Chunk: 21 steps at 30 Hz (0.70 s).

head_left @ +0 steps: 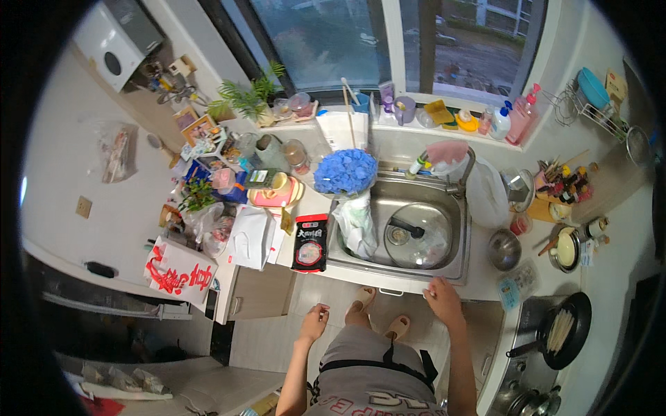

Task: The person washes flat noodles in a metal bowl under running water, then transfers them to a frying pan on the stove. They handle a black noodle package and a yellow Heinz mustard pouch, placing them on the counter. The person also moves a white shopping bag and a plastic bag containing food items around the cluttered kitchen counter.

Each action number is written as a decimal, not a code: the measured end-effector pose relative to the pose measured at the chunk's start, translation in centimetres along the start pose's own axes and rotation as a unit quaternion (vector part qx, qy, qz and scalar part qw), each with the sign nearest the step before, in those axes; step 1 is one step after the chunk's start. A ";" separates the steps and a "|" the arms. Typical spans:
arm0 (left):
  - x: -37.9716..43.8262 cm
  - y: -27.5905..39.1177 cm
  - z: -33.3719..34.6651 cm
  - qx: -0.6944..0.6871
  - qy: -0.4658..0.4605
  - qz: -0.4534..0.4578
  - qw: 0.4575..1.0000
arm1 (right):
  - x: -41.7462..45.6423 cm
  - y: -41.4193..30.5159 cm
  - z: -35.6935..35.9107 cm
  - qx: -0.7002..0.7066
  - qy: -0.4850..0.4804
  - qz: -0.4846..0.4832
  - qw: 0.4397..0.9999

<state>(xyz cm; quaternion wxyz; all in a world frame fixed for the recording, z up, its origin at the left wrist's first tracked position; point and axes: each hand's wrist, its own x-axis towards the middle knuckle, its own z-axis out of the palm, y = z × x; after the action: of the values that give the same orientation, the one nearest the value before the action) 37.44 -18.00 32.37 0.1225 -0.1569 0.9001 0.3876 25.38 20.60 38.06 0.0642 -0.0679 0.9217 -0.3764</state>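
My left hand [315,321] hangs over the floor in front of the counter, its fingers loosely bent and nothing seen in it. Close to the counter's front edge, at the sink's right corner, is my right hand [443,300], with half-curled fingers and no object visible. Before me is a stainless steel sink [463,262]. In its basin lies a round glass pan lid [420,250] with a black handle. A white plastic bag or cloth [358,229] drapes over the sink's left side. Beside it lies a black and red food packet [310,244].
Blue hydrangeas [345,171] stand behind the sink's left corner, near the faucet [458,187]. Paper bags [179,273] crowd the left counter. To the right are a steel bowl [504,250] and, on the stove, a frying pan [575,317] holding pale sticks of food [561,330].
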 end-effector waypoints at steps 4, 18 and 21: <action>3.3 0.9 0.4 -0.020 -0.045 0.011 0.999 | 7.6 4.6 8.6 0.399 -0.061 0.179 0.897; 16.1 0.1 -4.9 -0.037 -0.125 0.076 0.988 | 19.9 4.5 18.9 0.515 0.182 0.278 0.790; 19.0 1.1 -7.5 -0.035 -0.104 0.093 0.990 | 19.4 0.1 17.2 0.472 0.148 0.280 0.823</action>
<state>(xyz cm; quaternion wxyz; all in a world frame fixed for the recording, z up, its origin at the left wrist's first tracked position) 18.82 -26.40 31.60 0.1729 -0.0357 0.8790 0.4430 9.18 5.51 24.46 0.0535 0.2884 0.6095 -0.7365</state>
